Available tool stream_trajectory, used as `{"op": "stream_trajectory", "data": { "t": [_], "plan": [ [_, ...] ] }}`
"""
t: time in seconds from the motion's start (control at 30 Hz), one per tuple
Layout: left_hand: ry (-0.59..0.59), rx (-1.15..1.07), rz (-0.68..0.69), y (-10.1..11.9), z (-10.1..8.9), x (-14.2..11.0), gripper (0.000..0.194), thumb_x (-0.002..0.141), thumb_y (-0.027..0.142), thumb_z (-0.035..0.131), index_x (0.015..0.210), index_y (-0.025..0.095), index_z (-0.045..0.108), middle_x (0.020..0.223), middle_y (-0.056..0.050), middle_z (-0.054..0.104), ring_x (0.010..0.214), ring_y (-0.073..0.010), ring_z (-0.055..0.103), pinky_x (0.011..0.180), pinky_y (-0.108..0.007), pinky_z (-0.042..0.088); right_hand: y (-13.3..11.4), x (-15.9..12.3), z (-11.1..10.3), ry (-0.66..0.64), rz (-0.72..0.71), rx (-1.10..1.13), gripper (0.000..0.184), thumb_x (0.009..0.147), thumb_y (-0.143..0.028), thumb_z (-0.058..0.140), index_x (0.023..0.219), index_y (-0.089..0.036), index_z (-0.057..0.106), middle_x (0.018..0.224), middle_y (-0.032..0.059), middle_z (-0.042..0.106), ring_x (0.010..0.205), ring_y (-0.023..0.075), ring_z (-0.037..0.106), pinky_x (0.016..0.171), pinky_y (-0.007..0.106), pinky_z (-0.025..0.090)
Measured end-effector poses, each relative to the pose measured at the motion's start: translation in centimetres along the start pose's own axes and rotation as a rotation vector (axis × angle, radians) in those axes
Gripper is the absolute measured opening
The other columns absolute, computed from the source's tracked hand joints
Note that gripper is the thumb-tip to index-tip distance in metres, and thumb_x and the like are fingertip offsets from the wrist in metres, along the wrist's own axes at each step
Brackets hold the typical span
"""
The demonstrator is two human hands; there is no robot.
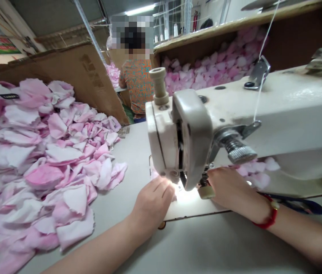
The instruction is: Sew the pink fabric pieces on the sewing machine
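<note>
A white industrial sewing machine head (203, 129) fills the right of the view, with a lit needle area and a presser foot (206, 192) below it. My left hand (152, 201) lies with its fingers on a pink-and-white fabric piece (155, 175) just left of the foot. Most of that piece is hidden under the hand. My right hand (229, 186) sits right of the foot, its fingertips behind the machine, with a red cord bracelet (269, 215) on the wrist. More pink fabric (256, 171) shows beyond it.
A large heap of pink-and-white fabric pieces (38, 160) covers the pale table (138, 152) to the left, against a cardboard sheet (64, 76). A co-worker in a patterned orange shirt (136, 85) sits ahead. A bin under a shelf holds more pink pieces (215, 64).
</note>
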State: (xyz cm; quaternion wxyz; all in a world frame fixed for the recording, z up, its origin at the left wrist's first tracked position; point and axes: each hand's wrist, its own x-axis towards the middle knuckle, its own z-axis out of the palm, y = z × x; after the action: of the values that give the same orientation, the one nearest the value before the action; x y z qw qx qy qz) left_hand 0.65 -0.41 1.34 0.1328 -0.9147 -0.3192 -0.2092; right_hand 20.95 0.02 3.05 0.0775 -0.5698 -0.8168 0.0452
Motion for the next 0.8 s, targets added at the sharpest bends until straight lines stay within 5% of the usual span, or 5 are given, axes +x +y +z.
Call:
{"op": "stream_trajectory", "data": {
  "t": [0.23, 0.43, 0.8],
  "plan": [
    [-0.035, -0.198, -0.025, -2.3, -0.7, 0.1, 0.020, 0.080, 0.007, 0.034, 0.079, 0.016, 0.052, 0.073, -0.003, 0.056, 0.071, -0.0146, 0.051, 0.063, -0.024, 0.042, -0.8, -1.1, 0.1, 0.012, -0.126, 0.076, 0.018, 0.079, -0.026, 0.044, 0.066, -0.019, 0.055, 0.057, 0.0003, 0.056, 0.053, 0.0144, 0.051, 0.046, 0.026, 0.019],
    [-0.117, -0.133, 0.095, -1.1, -1.2, 0.5, 0.022, 0.084, 0.010, 0.035, 0.074, 0.016, 0.053, 0.073, -0.002, 0.056, 0.069, -0.0142, 0.050, 0.069, -0.030, 0.041, -3.1, -2.6, 0.4, -0.048, -0.262, 0.091, 0.013, 0.079, -0.021, 0.043, 0.073, -0.021, 0.054, 0.057, -0.0015, 0.057, 0.049, 0.0134, 0.051, 0.046, 0.027, 0.016],
    [-0.015, -0.054, -0.141, -1.8, 0.0, -0.3, 0.030, 0.080, 0.011, 0.033, 0.066, 0.017, 0.058, 0.060, -0.003, 0.052, 0.058, -0.0152, 0.048, 0.051, -0.024, 0.039, -0.1, -0.1, -0.4, -0.098, 0.031, 0.123, 0.021, 0.075, -0.025, 0.044, 0.056, -0.019, 0.048, 0.049, -0.0002, 0.049, 0.045, 0.0118, 0.044, 0.042, 0.024, 0.016]
  ]
}}
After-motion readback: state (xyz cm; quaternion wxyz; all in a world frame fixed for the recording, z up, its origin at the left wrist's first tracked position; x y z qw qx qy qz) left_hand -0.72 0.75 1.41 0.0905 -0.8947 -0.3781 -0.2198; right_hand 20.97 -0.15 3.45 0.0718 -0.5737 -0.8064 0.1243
